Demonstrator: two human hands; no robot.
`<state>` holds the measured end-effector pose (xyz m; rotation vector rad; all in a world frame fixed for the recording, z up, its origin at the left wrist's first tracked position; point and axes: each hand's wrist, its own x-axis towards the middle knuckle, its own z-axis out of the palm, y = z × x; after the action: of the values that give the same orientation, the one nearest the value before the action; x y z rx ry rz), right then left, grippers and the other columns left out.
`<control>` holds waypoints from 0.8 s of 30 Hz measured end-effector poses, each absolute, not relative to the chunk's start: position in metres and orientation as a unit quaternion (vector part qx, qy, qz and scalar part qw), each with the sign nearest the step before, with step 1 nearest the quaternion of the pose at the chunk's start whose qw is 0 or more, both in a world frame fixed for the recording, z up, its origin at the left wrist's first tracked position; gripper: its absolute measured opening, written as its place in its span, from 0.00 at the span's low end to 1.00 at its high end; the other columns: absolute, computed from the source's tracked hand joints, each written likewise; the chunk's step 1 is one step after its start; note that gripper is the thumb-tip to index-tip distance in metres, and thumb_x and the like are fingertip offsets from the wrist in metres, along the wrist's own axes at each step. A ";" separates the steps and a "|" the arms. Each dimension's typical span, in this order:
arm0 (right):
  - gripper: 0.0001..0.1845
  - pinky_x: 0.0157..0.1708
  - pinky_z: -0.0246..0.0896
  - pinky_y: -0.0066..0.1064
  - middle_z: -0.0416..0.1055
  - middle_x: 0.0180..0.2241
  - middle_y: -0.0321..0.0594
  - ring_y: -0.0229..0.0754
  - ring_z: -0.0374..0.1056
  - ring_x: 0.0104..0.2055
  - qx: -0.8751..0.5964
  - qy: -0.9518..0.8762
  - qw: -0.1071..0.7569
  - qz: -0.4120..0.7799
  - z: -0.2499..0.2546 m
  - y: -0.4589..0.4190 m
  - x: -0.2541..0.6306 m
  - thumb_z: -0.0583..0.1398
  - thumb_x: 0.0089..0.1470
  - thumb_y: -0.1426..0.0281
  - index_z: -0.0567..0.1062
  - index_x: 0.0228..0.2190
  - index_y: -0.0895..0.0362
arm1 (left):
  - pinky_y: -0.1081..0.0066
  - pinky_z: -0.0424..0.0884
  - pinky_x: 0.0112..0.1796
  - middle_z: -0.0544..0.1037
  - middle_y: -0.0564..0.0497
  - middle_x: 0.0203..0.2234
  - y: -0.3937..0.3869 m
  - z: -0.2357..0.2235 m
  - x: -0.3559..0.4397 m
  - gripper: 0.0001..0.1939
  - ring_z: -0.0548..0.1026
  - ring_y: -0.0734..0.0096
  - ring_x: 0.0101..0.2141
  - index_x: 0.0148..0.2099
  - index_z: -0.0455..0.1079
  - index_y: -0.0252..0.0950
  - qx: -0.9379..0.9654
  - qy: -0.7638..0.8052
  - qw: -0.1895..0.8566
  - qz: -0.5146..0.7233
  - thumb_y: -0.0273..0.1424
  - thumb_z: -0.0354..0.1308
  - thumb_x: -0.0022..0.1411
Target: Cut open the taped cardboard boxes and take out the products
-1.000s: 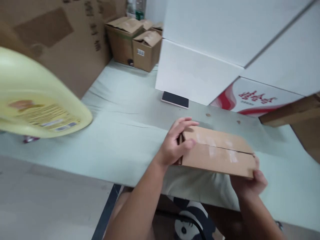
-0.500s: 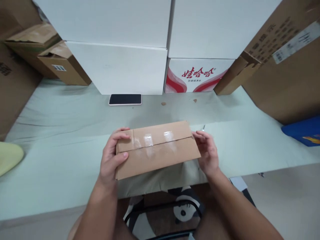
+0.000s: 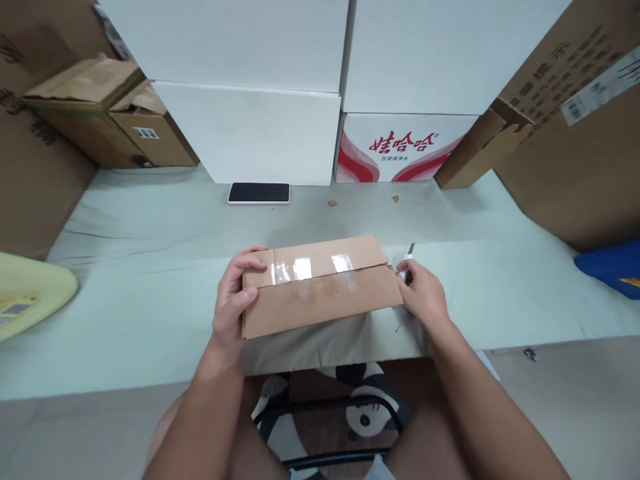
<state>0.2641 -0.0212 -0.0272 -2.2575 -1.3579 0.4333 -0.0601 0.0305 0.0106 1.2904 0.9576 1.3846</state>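
A brown cardboard box (image 3: pixel 320 293) with clear tape strips across its top seam tilts at the table's front edge. My left hand (image 3: pixel 237 293) is closed round its left end, thumb on top and fingers over the far side. At the box's right end, my right hand (image 3: pixel 423 290) has its fingers closed on a utility knife (image 3: pixel 410 253). The knife's blade points up and away from me, and most of its handle is hidden by the fingers.
White cartons (image 3: pixel 245 133) stand stacked at the back, with a phone (image 3: pixel 259 193) lying before them. Cardboard scraps (image 3: pixel 332 203) lie near. A yellow bottle (image 3: pixel 35 293) is at the left, a blue object (image 3: pixel 610 270) at the right. Larger cardboard boxes (image 3: pixel 570 180) flank the table.
My view has swung to the right. My right hand has let go of the box's right end and taken hold of the utility knife beside it. My left hand keeps its grip.
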 end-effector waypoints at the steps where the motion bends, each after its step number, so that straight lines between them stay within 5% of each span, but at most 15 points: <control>1: 0.15 0.31 0.51 0.32 0.66 0.25 0.34 0.39 0.59 0.28 -0.813 -0.473 0.290 0.176 -0.026 -0.021 0.264 0.56 0.50 0.64 0.76 0.38 0.54 | 0.61 0.69 0.45 0.74 0.48 0.51 0.029 0.011 -0.061 0.14 0.70 0.54 0.49 0.38 0.74 0.41 0.532 0.388 0.495 0.567 0.39 0.61 0.48; 6: 0.19 0.27 0.59 0.29 0.68 0.25 0.32 0.36 0.64 0.26 -0.612 -0.298 0.647 0.343 -0.017 -0.019 0.262 0.57 0.42 0.64 0.76 0.38 0.54 | 0.58 0.67 0.49 0.74 0.46 0.50 0.026 0.013 -0.066 0.17 0.65 0.48 0.58 0.40 0.76 0.42 0.534 0.338 0.546 0.550 0.36 0.54 0.47; 9: 0.21 0.29 0.64 0.24 0.72 0.26 0.30 0.32 0.68 0.28 -0.486 -0.200 0.753 0.395 -0.006 -0.018 0.256 0.64 0.35 0.70 0.74 0.37 0.54 | 0.60 0.67 0.48 0.73 0.47 0.52 0.027 0.012 -0.069 0.19 0.65 0.48 0.58 0.40 0.76 0.41 0.537 0.335 0.566 0.528 0.30 0.55 0.43; 12: 0.24 0.26 0.62 0.20 0.70 0.22 0.25 0.29 0.65 0.23 -0.470 -0.168 0.786 0.364 0.010 -0.021 0.248 0.71 0.32 0.73 0.73 0.35 0.53 | 0.61 0.67 0.46 0.71 0.46 0.53 0.029 0.009 -0.070 0.17 0.68 0.50 0.54 0.41 0.75 0.41 0.552 0.328 0.570 0.512 0.30 0.58 0.46; 16: 0.13 0.20 0.59 0.23 0.62 0.15 0.25 0.30 0.56 0.16 -0.450 -0.235 0.805 0.307 0.042 -0.036 0.236 0.70 0.41 0.63 0.74 0.28 0.53 | 0.62 0.67 0.48 0.71 0.45 0.53 0.028 -0.001 -0.067 0.13 0.68 0.53 0.54 0.44 0.75 0.42 0.572 0.290 0.574 0.509 0.35 0.61 0.55; 21: 0.24 0.20 0.61 0.29 0.65 0.14 0.33 0.35 0.61 0.16 -0.415 -0.477 0.727 0.267 0.079 -0.055 0.204 0.59 0.58 0.47 0.84 0.30 0.51 | 0.62 0.67 0.51 0.70 0.45 0.54 0.023 -0.012 -0.053 0.12 0.68 0.56 0.55 0.48 0.74 0.43 0.594 0.268 0.569 0.501 0.40 0.62 0.63; 24: 0.22 0.18 0.57 0.27 0.69 0.17 0.34 0.34 0.64 0.18 -0.426 -0.580 0.654 0.233 0.083 -0.061 0.182 0.57 0.64 0.52 0.84 0.31 0.51 | 0.61 0.66 0.52 0.69 0.44 0.54 0.019 -0.016 -0.044 0.14 0.68 0.55 0.56 0.48 0.74 0.43 0.599 0.260 0.571 0.498 0.43 0.62 0.64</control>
<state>0.1819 -0.0614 0.0831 -0.9660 -1.3150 0.5276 -0.0439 0.0194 -0.0163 1.4051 0.6095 1.1687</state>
